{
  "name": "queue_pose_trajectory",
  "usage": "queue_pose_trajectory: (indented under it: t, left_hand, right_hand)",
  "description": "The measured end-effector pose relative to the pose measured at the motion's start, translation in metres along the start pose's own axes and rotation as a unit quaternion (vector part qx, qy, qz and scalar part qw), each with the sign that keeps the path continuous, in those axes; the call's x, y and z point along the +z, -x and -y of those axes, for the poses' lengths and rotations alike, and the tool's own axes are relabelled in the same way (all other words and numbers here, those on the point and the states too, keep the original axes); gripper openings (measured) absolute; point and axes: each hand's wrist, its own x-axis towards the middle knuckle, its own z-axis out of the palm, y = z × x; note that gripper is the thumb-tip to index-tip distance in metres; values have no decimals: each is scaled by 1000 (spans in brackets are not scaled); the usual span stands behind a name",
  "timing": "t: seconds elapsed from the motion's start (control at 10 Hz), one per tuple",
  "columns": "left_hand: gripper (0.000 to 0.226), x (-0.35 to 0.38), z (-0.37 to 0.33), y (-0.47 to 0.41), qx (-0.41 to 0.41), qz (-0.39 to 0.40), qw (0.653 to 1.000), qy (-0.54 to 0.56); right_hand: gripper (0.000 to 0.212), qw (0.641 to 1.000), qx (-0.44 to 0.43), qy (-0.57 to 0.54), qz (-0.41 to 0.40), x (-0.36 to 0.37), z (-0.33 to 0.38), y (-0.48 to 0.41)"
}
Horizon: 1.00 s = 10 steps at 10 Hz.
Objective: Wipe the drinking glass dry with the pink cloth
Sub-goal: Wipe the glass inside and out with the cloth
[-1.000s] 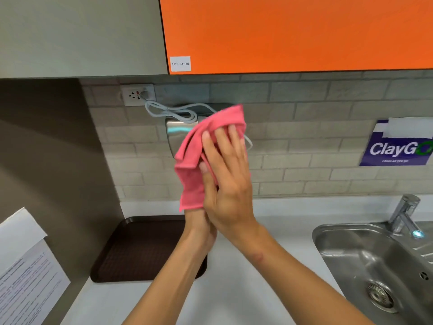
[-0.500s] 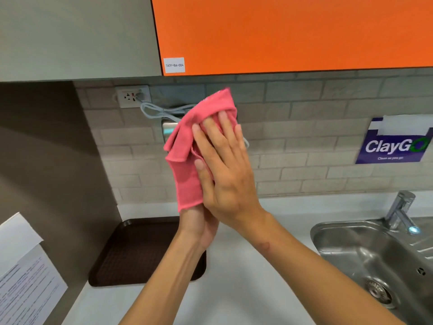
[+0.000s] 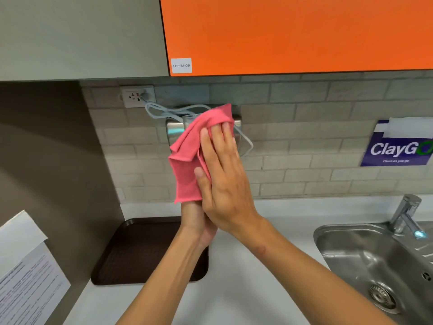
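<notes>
Mid-wipe: right hand presses the pink cloth flat on the drinking glass; left hand probably steadies it below, grip hidden.

Bright, even indoor light is falling from above, with soft shadow gathering under the wall cupboards. Glare is glinting off the steel sink. Wide-angle distortion is bowing the edges. The right hand is reading fairly sharp.
</notes>
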Motion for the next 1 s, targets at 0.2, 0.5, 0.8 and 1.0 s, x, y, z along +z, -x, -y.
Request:
queue_pose_trajectory:
  t: [0.2, 0.5, 0.8, 1.0]
  left_hand:
    - [37, -27, 5, -14, -26, -78, 994, -79]
    - [40, -3, -3, -12, 37, 80, 995, 43]
    - [34, -17, 8, -15, 56, 59, 997, 12]
    - [57, -8, -10, -14, -63, 179, 980, -57]
  right_hand:
    - [62, 998, -22, 5, 61, 15, 3, 66]
    - [74, 962, 161, -219, -18, 1, -3, -17]
    - [82, 959, 205, -192, 26, 0, 1, 22]
    - [49, 886, 296, -352, 51, -38, -19, -44]
